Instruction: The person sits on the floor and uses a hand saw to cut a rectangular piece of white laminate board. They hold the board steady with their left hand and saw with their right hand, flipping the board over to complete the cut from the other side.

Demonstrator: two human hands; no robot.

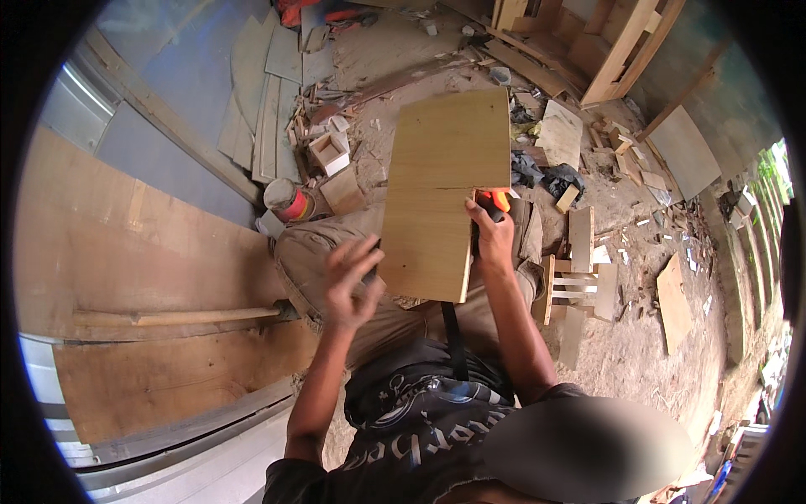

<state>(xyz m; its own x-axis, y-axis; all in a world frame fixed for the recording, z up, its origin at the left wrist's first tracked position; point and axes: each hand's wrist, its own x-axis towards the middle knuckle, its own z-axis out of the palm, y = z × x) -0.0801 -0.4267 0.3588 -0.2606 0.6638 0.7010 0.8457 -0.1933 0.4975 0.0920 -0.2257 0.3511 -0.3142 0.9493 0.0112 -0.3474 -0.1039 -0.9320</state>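
A pale wooden board [437, 143] lies across my lap, its long side pointing away from me. Partway along it, a cut line runs in from the right edge, and the nearer part is narrower on that side. My right hand [494, 233] is closed at this step, around a tool with an orange and black handle [500, 202]; the rest of the tool is hidden, so its kind is unclear. To the left of the board, my left hand [348, 281] is raised, slightly blurred, fingers apart. A dark patch by its fingertips cannot be made out.
Wood offcuts and debris litter the ground. A small wooden box [328, 154] and a round tub with a red band [285, 200] stand ahead on the left. A slatted wooden piece [575, 286] lies to the right. Large plywood sheets [126, 244] line the left side.
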